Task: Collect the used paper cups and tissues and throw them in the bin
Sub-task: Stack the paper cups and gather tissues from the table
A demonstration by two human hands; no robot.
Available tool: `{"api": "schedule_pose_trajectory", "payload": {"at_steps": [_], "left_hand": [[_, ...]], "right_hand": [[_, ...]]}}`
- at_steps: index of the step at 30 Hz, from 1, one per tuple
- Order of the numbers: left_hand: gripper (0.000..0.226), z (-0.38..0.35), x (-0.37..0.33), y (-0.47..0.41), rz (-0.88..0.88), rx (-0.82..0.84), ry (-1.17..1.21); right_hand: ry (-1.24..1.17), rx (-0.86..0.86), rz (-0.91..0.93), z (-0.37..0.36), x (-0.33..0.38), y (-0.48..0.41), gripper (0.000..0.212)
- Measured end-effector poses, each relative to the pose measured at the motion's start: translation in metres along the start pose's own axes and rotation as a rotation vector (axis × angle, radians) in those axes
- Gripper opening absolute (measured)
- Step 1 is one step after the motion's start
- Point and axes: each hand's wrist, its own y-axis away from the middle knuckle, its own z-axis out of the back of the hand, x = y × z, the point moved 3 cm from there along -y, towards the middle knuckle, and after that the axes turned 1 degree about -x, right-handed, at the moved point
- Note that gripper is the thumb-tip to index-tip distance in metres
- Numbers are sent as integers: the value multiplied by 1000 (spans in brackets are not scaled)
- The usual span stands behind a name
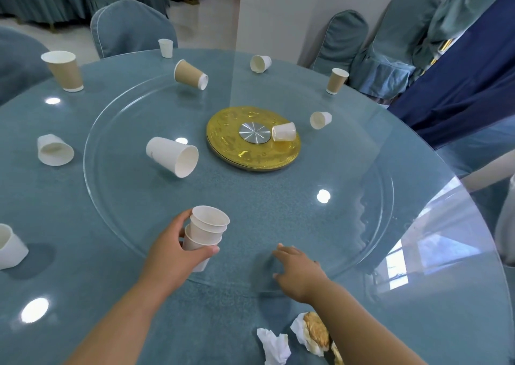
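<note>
Tissues (274, 345) nearest — cup stack (207, 229) inside left fingers (181, 220).

Your one camera, worn on the head, looks forward and steeply down over the round teal table under its glass top (92, 289), near enough that your left hand (175, 250) and right hand (299, 275) enter from the bottom edge. The round gold metal hub (250, 155) lies just above centre; teal fabric-covered chairs (131, 27) bend along the top edge.

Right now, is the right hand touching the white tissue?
Apart. The head view shows bare table between the open right hand and the white tissue lying nearer the camera.
</note>
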Motion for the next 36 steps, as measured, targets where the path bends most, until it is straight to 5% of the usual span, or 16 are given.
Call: {"api": "schedule_pose_trajectory", "payload": {"at_steps": [36], "left_hand": [[76,-11,-22,-43,-30,10,-11]], "right_hand": [[-131,-190,-71,51,-34,-49,54]]}}
